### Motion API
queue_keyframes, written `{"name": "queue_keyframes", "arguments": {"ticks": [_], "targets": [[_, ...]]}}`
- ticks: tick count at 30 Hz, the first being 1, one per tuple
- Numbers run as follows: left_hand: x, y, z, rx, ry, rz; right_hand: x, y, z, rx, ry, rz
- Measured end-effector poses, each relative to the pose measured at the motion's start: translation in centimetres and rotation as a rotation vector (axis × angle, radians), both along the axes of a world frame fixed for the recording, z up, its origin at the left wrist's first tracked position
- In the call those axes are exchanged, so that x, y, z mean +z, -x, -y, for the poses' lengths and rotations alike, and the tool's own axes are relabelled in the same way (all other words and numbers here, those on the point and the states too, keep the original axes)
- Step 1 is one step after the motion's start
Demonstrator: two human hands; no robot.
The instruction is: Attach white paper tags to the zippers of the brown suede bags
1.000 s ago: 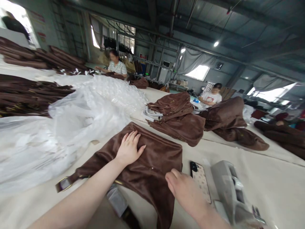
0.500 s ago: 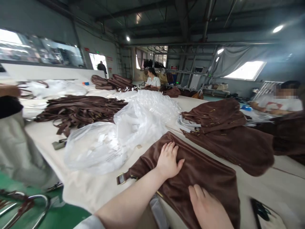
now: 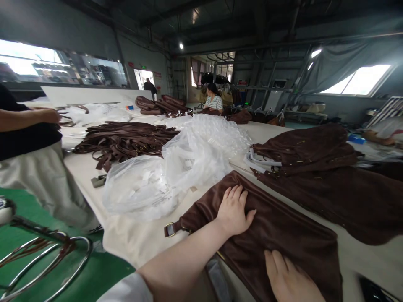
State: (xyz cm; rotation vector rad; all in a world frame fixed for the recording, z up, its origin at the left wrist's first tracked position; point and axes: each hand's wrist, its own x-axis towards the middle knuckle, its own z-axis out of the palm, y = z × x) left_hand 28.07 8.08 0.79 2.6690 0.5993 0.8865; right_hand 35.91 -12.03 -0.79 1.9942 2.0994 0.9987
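Note:
A dark brown leather bag [image 3: 292, 226] lies flat on the cream-covered table, right in front of me. My left hand [image 3: 234, 209] rests palm down on its upper left part, fingers stretched out and the thumb apart. Lower on the same bag lies my right hand [image 3: 288, 272], its fingers extended over the leather; the thumb is out of sight. A strap end with a metal buckle [image 3: 170, 229] sticks out from the bag's left corner. Under my left forearm, a grey wrapped piece [image 3: 217, 277] shows beside the bag's zipper edge.
Clear plastic bags [image 3: 195, 155] lie beyond the brown bag, next to a heap of brown straps [image 3: 129, 138]. More brown bags [image 3: 330, 176] are stacked at right. A phone [image 3: 374, 289] lies at lower right. A co-worker [image 3: 28, 138] stands at left beside a chrome stool [image 3: 75, 268].
The view has swung left, so the whole scene sits further right. Both hands stay on the bag in nearly the same spots. More of the co-worker at left shows.

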Motion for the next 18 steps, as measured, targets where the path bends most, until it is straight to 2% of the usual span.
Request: {"name": "queue_keyframes", "arguments": {"ticks": [3,7,12,18], "targets": [[-0.1,-0.1,-0.1,-0.003,-0.025,-0.002,0.8,0.5,-0.8,-0.083,0.058,-0.059],[0.1,-0.4,-0.1,-0.020,-0.071,-0.010,3.1,0.9,-1.3,-0.194,0.258,-0.128],[0.0,-1.0,-0.4,-0.031,-0.133,0.001,5.6,0.8,-1.4,-0.180,0.440,-0.151],[0.0,-1.2,-0.6,-0.050,-0.170,0.007,6.0,0.5,-0.5,-0.147,0.456,-0.154]]}}
